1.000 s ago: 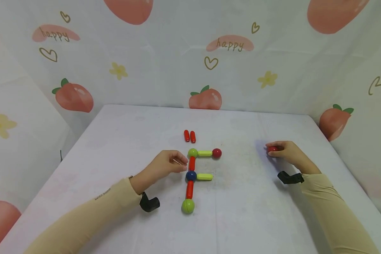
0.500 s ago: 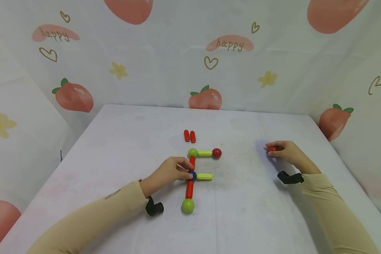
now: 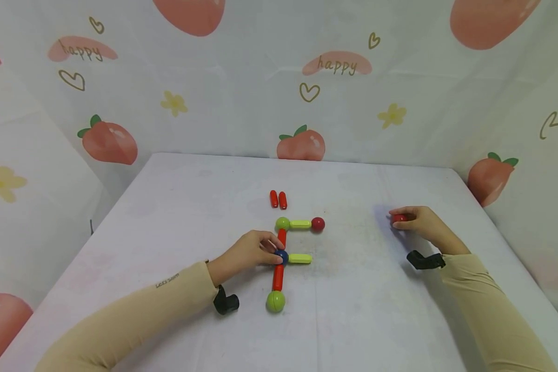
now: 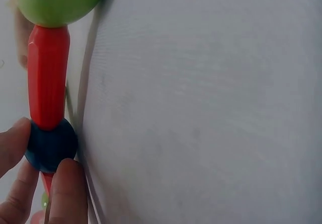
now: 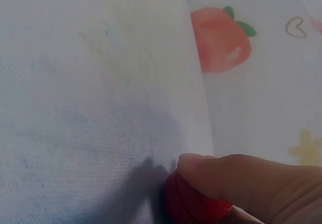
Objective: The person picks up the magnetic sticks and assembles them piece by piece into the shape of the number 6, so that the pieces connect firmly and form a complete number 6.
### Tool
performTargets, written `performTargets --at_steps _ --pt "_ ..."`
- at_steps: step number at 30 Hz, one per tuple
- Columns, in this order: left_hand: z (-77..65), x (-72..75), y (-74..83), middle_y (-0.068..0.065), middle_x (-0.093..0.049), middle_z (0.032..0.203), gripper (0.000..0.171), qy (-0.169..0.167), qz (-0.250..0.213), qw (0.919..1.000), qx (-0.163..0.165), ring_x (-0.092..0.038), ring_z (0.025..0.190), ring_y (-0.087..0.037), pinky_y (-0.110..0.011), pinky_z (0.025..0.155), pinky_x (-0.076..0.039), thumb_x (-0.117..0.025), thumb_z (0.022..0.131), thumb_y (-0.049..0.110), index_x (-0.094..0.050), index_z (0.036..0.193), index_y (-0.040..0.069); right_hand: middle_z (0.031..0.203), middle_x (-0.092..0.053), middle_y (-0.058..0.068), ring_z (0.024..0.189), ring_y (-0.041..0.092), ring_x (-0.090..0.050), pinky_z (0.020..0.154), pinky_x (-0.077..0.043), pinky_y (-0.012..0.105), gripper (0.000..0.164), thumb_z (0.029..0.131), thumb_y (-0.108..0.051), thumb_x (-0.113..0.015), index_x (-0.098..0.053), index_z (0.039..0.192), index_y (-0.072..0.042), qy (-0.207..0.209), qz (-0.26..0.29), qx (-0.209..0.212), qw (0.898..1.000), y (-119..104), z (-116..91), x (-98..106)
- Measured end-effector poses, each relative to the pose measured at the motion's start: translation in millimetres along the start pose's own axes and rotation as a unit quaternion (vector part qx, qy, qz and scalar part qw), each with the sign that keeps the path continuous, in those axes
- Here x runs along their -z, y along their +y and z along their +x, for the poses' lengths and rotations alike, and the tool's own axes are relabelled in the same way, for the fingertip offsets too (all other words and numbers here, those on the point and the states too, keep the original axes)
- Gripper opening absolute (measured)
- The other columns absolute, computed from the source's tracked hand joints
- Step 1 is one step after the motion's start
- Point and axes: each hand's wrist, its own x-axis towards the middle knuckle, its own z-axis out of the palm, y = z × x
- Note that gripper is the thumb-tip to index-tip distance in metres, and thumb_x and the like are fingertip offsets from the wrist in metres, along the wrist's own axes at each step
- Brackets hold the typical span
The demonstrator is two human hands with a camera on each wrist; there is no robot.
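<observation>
My left hand pinches a dark blue ball between thumb and fingers. Red rods join this ball to a green ball on the near side and another green ball on the far side. A yellow-green rod sticks out to the right of the blue ball, its far end bare. From the far green ball a second yellow-green rod runs to a dark red ball. Over at the right, my right hand grips a red ball, thumb on top in the right wrist view.
Two loose red rods lie side by side just beyond the assembled piece. A white cloth covers the table, and a fruit-printed curtain hangs behind it. Each wrist carries a black camera mount.
My left hand has moved right and slightly nearer, from beside the upper red rod onto the blue ball, and now pinches it. The right hand stays still with its red ball.
</observation>
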Motion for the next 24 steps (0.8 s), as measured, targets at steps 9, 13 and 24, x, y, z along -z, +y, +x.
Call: performTargets --at_steps 9,13,24 --pt "0.1 1.0 3.3 -0.005 -0.063 0.094 0.021 -0.005 0.007 0.9997 0.023 -0.057 0.086 -0.019 -0.025 0.064 -0.049 -0.080 0.080 0.016 -0.071 0.099 0.016 0.124 -0.057 0.025 0.099 0.023 -0.050 0.073 -0.042 0.020 0.049 0.090 -0.025 -0.069 -0.057 0.129 0.003 0.013 -0.004 0.005 1.000 -6.3 -1.5 -2.7" --pt "1.1 1.0 3.4 -0.005 -0.063 0.093 0.021 -0.005 0.004 0.9997 0.025 -0.057 0.086 -0.018 -0.025 0.063 -0.048 -0.080 0.080 0.015 -0.071 0.099 0.016 0.125 -0.059 0.024 0.105 0.026 -0.052 0.077 -0.044 0.022 0.050 0.092 -0.029 -0.067 -0.057 0.131 0.001 0.019 0.002 0.016 1.000 -17.2 -7.2 -3.6" --pt "2.7 0.4 1.8 -0.005 -0.063 0.092 0.021 -0.003 0.004 0.9998 0.019 -0.057 0.084 -0.017 -0.025 0.062 -0.047 -0.080 0.079 0.014 -0.071 0.099 0.014 0.120 -0.065 0.019 0.112 0.012 -0.060 0.086 -0.047 0.015 0.044 0.090 -0.029 -0.070 -0.062 0.125 -0.003 0.103 0.036 0.108 0.988 -62.2 -28.6 -14.3"
